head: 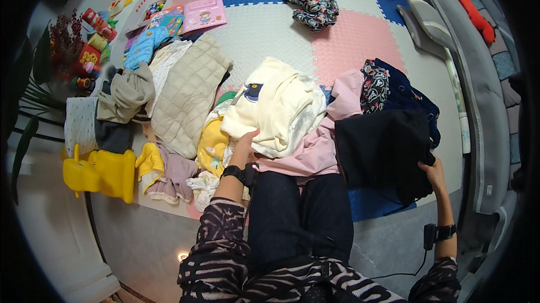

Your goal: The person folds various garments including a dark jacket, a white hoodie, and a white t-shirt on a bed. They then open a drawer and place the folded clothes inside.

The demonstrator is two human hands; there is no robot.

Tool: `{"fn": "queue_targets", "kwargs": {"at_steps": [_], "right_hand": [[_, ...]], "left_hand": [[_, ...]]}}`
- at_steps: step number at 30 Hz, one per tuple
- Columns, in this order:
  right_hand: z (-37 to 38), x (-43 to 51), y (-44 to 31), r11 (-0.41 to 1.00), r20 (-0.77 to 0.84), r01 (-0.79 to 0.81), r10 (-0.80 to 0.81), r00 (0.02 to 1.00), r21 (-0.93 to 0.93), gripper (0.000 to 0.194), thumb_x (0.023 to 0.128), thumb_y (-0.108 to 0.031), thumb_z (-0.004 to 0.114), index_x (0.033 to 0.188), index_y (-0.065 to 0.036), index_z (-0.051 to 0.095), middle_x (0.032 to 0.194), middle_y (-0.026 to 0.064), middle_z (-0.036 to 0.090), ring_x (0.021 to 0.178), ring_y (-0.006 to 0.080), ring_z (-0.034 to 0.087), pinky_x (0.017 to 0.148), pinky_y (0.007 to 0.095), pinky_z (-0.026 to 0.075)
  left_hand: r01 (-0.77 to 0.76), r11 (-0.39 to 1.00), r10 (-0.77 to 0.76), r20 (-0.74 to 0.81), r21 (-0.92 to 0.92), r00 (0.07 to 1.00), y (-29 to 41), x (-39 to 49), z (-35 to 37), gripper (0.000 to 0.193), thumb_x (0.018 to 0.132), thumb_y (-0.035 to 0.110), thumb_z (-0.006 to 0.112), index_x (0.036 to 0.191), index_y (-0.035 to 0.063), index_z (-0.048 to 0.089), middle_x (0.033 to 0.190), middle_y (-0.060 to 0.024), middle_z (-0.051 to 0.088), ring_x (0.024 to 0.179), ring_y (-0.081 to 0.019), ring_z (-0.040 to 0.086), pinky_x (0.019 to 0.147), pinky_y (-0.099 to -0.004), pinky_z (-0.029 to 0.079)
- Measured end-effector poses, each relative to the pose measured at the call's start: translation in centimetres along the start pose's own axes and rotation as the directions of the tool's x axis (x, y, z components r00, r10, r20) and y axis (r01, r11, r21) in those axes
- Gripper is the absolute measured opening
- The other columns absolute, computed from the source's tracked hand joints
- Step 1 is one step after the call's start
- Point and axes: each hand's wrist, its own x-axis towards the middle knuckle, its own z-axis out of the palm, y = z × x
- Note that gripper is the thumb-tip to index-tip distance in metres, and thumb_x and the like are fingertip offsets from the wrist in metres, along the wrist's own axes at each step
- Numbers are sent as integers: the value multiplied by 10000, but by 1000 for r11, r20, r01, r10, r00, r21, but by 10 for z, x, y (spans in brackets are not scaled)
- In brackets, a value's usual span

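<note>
My left hand (pixel 244 144) is at the near edge of a folded cream garment (pixel 274 104) with a dark blue animal figure on it; part of the hand is hidden beneath the cloth. My right hand (pixel 432 172) grips the right edge of a black garment (pixel 379 151), which lies spread at the right of my legs. Under both pieces runs a pink garment (pixel 312 147). Beyond the black cloth lie a navy garment (pixel 405 92) and a black patterned garment (pixel 374 85). A yellow printed garment (pixel 211 142) sits left of the cream one.
A beige quilted piece (pixel 185 96) and more clothes lie leftward, near a yellow plastic child's seat (pixel 101 172). Farther off, a patterned bundle (pixel 312 7) rests on the foam mat (pixel 261 28). A grey sofa (pixel 485 113) borders the right; books (pixel 204 14) and toys lie far left.
</note>
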Motion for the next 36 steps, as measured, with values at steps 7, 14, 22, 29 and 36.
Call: {"fn": "queue_targets", "kwargs": {"at_steps": [7,14,22,29,36], "right_hand": [[9,-4,3,993,-32,83,-86,996,-79,258,707,8,625,959,9,569,838,28,607,810,140,548,781,278,430],[-41,-34,-33,970,-186,229,-239,953,-75,332,715,8,616,1046,7,590,896,78,656,839,185,601,810,297,450],[-27,-89,-1,948,-252,310,-282,926,77,304,712,9,627,1015,8,607,888,61,656,817,161,595,774,285,459],[128,-37,37,986,4,158,-159,987,55,372,683,-16,695,1046,-6,616,887,96,670,813,184,618,727,309,472],[208,-22,97,973,146,-159,185,972,-170,710,667,-67,742,1301,3,431,1183,209,561,1084,299,552,903,340,435]], "left_hand": [[-94,825,246,204,-557,948,9,-18,36,381,826,218,552,1151,20,528,1119,-151,583,1028,-360,553,915,-516,419],[-579,687,706,218,-438,673,124,-145,77,321,821,150,533,1075,-44,555,1065,-191,608,959,-330,599,873,-435,484],[-708,628,758,49,-325,650,35,-311,-65,406,794,109,546,1150,-75,488,1075,-184,591,947,-304,604,875,-426,490],[-693,639,769,-302,333,564,-139,-200,-183,435,723,-12,606,1142,-47,493,1081,-127,564,976,-266,568,863,-395,493],[-390,811,424,-21,-435,905,-155,-182,-237,342,780,46,562,1102,-57,510,1031,-200,583,947,-324,591,853,-435,492]]}}
